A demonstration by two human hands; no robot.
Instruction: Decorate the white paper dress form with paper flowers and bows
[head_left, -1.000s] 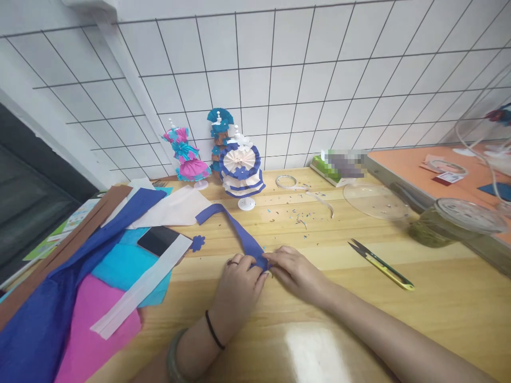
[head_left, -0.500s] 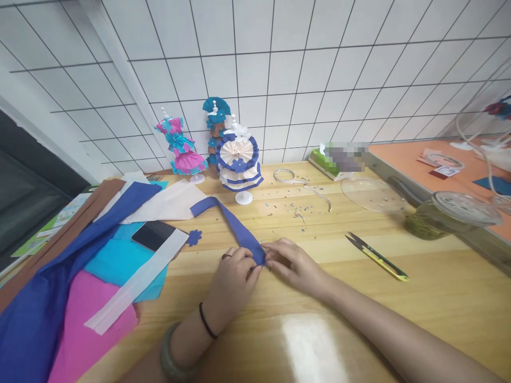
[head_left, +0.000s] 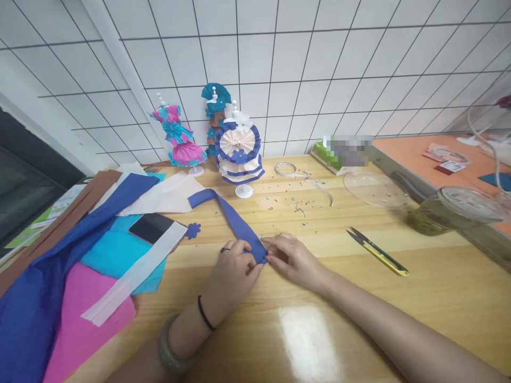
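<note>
A strip of blue crepe paper (head_left: 238,219) lies on the wooden table, its far end curling to the left. My left hand (head_left: 236,270) pinches the near end of the strip, with the thumb at its lower edge. From the right, my right hand (head_left: 293,260) holds the corner of the same end between thumb and fingers. The fingertips of both hands almost meet there, and a small part of the paper is hidden under them. A blue paper flower (head_left: 194,231) lies to the left of the strip.
Three small paper dresses on stands, the nearest a white-and-blue dress (head_left: 238,154), stand by the wall. Coloured paper sheets (head_left: 99,298) and a phone (head_left: 150,229) lie left. Yellow thread snips (head_left: 377,251), a tape roll (head_left: 286,169), paper scraps and a glass jar (head_left: 429,215) are right.
The view has tilted down slightly, so the things at the back sit higher on the wall. Both hands stay at the strip's near end, with the fingers shifted only a little.
</note>
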